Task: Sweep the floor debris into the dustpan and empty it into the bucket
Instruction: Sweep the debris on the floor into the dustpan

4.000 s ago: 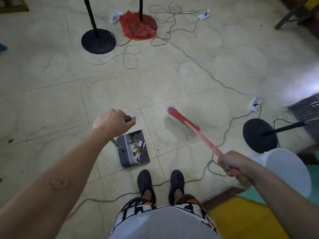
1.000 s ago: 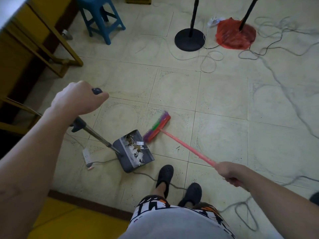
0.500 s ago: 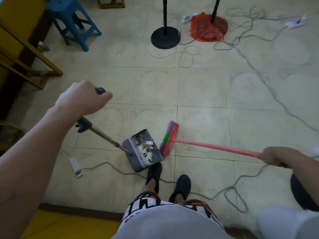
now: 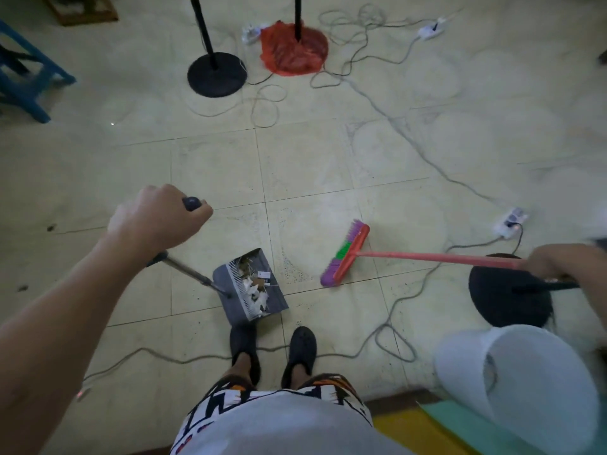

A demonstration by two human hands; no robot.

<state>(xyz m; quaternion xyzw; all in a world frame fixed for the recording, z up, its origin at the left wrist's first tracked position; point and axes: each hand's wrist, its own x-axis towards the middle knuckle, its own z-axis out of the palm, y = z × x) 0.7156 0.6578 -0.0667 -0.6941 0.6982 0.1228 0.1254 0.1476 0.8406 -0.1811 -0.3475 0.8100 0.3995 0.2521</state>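
The left hand's fingers (image 4: 197,215) are curled tight round the dark grip of the long handle (image 4: 193,277), and its rounded end pokes out past them. That fist, the left hand (image 4: 157,221), seems to me to be there to pin the dustpan (image 4: 249,287) flat on the tiles. The long handle lets the person do this standing upright. The dustpan sits just ahead of the two black shoes (image 4: 272,353), with its open mouth turned to the right. I take that as the side a sweep would come from.

Inside it the debris (image 4: 254,284) is heaped against the comb teeth at the back: white scraps and some brown bits. A small white tag (image 4: 263,275) lies among them with dark marks on it, too small to read.

To the right of the dustpan, and clear of it, is the broom head (image 4: 345,254), its purple and green bristles facing the pan's mouth. I cannot tell whether it touches the floor. Its pink stick (image 4: 437,257) runs further right to the right hand (image 4: 558,261), which closes round the stick's far end, though it is too blurred to make out single fingers.

The white bucket (image 4: 512,382) stands well to the right of the dustpan and nearer the person — handy for a tip, which is not yet done. A grey cable (image 4: 387,326) loops across the floor between the dustpan and the bucket and could snag a carry. The patterned shorts (image 4: 325,389) below the dustpan show bold shapes, but no word I can read.
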